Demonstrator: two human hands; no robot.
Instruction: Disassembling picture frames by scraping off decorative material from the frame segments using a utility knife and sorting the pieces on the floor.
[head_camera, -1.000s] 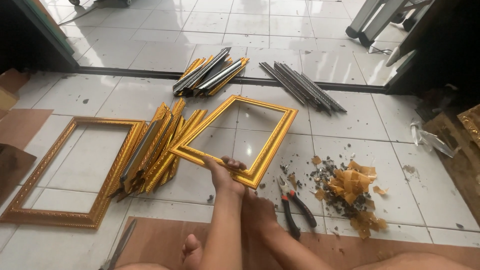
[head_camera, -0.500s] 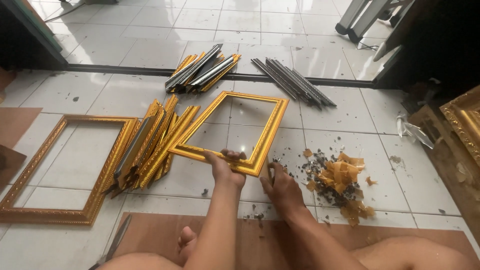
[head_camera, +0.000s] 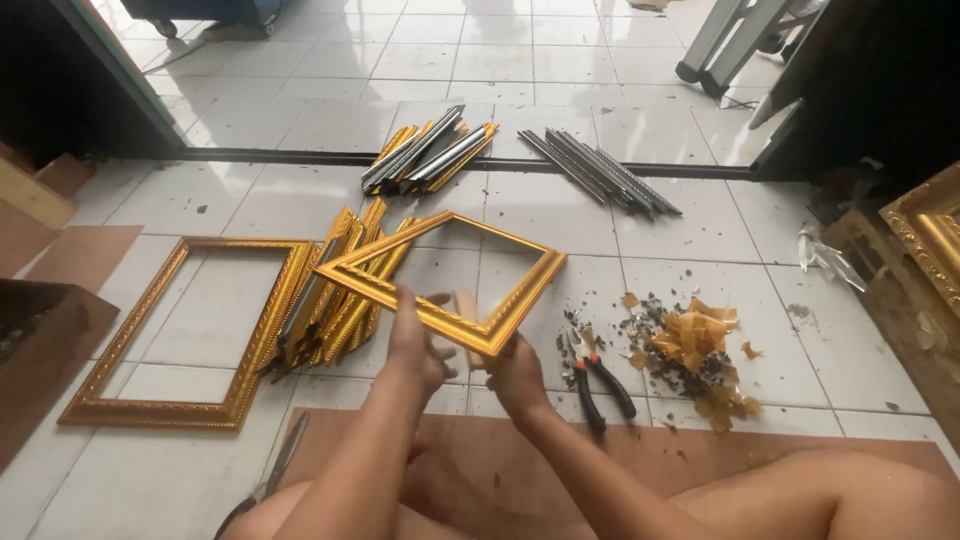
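I hold a small gold picture frame (head_camera: 390, 285) tilted above the white tiled floor. My left hand (head_camera: 415, 345) grips the middle of its near rail. At the near right corner of the same frame, my right hand (head_camera: 520, 378) is closed around the rail. Between the two hands a small pale piece (head_camera: 466, 310) shows under the rail; I cannot tell what it is. My legs frame the bottom of the view.
A larger gold frame (head_camera: 160, 410) lies flat at left beside a stack of gold moulding strips (head_camera: 330, 300). Pliers (head_camera: 590, 375) and a heap of gold and grey scraps (head_camera: 695, 350) lie at right. More strips (head_camera: 430, 155), dark strips (head_camera: 600, 170), brown board (head_camera: 480, 450).
The small frame has been lifted off the floor and tilted. My right hand came up from the floor and took hold of its near right corner; my left hand stayed on the near rail.
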